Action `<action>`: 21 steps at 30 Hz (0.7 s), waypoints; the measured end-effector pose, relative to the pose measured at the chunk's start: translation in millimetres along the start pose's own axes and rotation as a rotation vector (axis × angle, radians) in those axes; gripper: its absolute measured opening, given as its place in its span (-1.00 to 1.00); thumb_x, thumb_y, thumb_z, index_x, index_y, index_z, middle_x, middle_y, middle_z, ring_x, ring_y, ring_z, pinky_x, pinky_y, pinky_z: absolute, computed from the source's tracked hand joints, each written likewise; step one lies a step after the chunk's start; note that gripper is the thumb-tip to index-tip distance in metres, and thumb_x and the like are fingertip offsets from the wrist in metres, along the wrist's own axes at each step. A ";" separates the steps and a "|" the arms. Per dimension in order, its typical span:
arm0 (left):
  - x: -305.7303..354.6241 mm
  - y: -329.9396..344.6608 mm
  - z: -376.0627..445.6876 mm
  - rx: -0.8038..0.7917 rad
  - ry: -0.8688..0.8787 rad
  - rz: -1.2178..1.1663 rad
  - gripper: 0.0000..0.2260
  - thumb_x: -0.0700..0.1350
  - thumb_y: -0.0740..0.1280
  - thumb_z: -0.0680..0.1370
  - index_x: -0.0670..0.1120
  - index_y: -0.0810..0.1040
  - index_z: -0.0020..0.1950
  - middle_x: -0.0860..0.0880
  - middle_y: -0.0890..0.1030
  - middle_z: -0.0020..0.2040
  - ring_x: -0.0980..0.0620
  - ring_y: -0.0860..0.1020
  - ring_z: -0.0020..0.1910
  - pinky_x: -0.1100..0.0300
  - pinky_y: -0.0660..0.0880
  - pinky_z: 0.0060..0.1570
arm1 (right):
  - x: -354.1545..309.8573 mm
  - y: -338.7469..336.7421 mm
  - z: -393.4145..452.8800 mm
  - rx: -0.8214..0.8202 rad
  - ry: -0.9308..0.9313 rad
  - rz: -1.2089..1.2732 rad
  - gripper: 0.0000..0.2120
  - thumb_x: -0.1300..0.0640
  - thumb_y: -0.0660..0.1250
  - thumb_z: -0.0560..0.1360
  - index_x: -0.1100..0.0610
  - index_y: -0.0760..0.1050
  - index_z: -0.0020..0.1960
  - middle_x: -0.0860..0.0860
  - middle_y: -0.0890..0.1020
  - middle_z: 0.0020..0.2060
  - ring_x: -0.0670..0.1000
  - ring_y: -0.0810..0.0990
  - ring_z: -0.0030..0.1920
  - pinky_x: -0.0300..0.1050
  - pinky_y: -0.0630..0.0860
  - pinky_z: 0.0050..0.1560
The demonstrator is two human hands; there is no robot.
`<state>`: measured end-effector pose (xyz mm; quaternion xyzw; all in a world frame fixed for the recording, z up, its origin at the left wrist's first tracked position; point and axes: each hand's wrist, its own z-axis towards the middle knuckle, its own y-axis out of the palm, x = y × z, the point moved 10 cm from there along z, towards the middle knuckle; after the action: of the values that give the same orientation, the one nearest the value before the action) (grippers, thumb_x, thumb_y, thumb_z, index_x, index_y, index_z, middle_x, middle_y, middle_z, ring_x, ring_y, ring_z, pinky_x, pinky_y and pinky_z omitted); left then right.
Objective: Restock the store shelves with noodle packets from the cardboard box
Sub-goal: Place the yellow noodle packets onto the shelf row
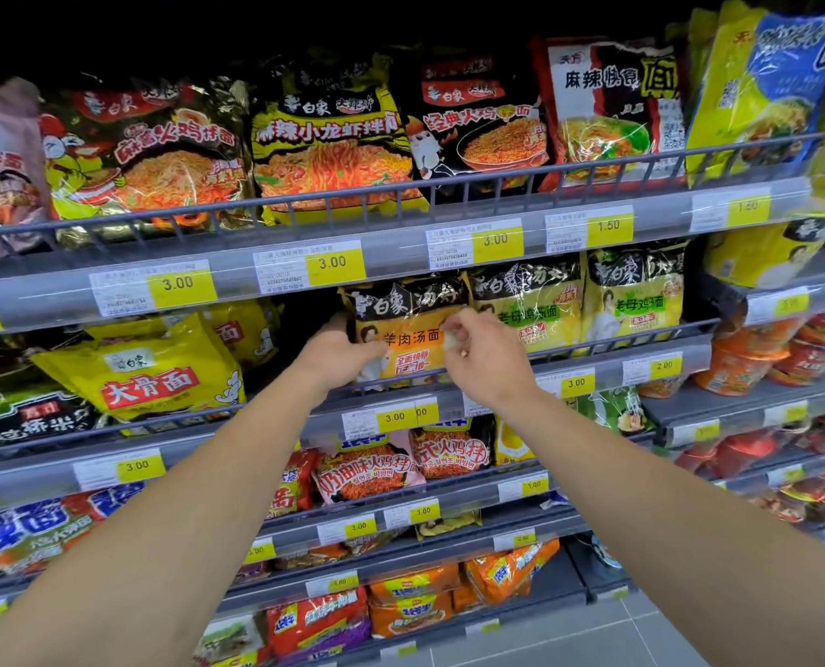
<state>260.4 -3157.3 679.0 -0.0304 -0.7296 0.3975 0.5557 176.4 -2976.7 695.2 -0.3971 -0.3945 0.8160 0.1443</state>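
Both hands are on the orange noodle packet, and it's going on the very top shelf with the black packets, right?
Not quite. Both hands, left hand and right hand, are on the orange noodle packet, but the head view shows it on the second shelf, beside the green packets, below the top shelf with the black packets.

head | faces forward, slightly down | close to shelves (391, 255)
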 end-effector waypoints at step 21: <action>-5.1 54.2 33.5 -0.317 -0.164 -0.485 -0.67 0.05 0.52 0.39 -0.01 0.61 0.10 -0.09 0.63 0.16 -0.06 0.58 0.17 -0.02 0.43 0.29 | 24.6 -21.0 -2.0 0.155 0.116 -0.123 -0.61 -0.07 0.33 0.46 0.13 0.45 0.18 0.10 0.37 0.14 0.16 0.36 0.19 0.02 0.43 0.17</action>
<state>212.8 -3141.2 639.5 0.0904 -0.8110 0.1355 0.5619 160.5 -2948.6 697.3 -0.4065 -0.3449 0.8093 0.2468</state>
